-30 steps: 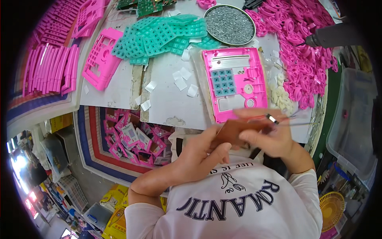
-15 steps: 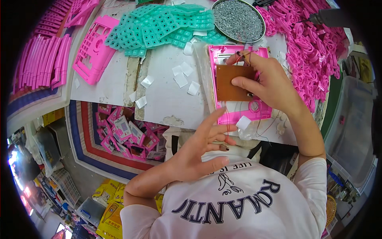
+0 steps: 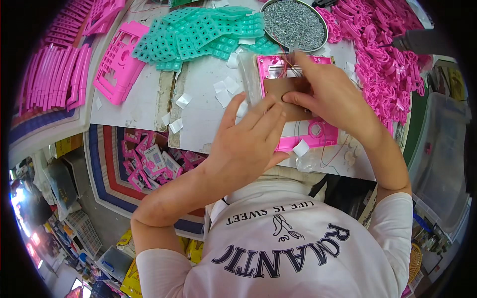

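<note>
A brown circuit board (image 3: pixel 293 111) lies over a pink plastic casing (image 3: pixel 325 135), slightly askew to it. My right hand (image 3: pixel 330 92) grips the board, thumb flat on its face and the other fingers curled past its far edge, partly hidden. Thin red and dark wires (image 3: pixel 287 65) run up beside those fingers. My left hand (image 3: pixel 251 136) is at the board's left side, its fingers stretched out and holding nothing. Its fingertips overlap the board's edge; whether they touch is unclear. A white paper square (image 3: pixel 300 147) rests at the casing's near edge.
Teal rubber keypads (image 3: pixel 198 35) are heaped at the back, beside a round tray of small screws (image 3: pixel 293 25). Pink ring-shaped parts (image 3: pixel 385 64) are piled on the right. Pink casings (image 3: pixel 119 64) stand on the left; a striped bin (image 3: pixel 107 164) of assembled units sits below the table edge.
My left hand has moved up and forward to the board's left edge. The board has shifted slightly toward me and tilted, still in my right hand.
</note>
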Action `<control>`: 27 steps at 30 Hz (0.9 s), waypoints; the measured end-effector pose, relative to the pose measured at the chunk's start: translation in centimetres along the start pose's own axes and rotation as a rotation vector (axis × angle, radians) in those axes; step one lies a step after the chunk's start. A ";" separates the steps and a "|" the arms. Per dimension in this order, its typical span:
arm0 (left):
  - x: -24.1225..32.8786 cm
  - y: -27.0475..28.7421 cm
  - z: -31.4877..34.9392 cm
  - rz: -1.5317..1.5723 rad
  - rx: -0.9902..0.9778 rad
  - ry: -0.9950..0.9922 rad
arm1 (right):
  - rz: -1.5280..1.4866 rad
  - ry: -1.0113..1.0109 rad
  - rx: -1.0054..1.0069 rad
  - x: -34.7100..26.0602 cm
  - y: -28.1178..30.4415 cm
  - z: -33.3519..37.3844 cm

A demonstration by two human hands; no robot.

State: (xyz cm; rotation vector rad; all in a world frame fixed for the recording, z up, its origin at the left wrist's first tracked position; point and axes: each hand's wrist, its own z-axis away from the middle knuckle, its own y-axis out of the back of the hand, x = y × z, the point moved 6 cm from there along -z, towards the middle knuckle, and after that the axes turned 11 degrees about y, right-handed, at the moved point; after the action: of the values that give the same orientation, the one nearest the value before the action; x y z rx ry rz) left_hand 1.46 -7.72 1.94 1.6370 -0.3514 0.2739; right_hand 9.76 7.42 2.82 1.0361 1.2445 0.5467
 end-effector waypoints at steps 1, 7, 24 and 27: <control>-0.1 -0.5 0.2 -0.038 -0.012 -0.029 | 0.140 0.027 0.099 -0.2 0.7 0.4; -0.1 -0.3 -0.5 -0.064 -0.129 -0.066 | 0.249 0.245 0.046 -3.1 -0.6 4.3; -8.4 -2.1 -23.3 -0.301 -0.247 -0.139 | 0.352 0.263 -0.079 -5.8 -2.4 5.0; -8.9 -2.7 -23.8 -0.288 -0.141 -0.177 | 0.334 0.253 -0.051 -5.7 -2.5 5.0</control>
State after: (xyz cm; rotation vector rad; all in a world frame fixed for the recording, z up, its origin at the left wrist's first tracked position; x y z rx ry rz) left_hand -5.02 16.71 -1.60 1.5521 -0.2574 -0.1113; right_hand 12.39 -0.11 3.43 1.1657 1.2755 0.9870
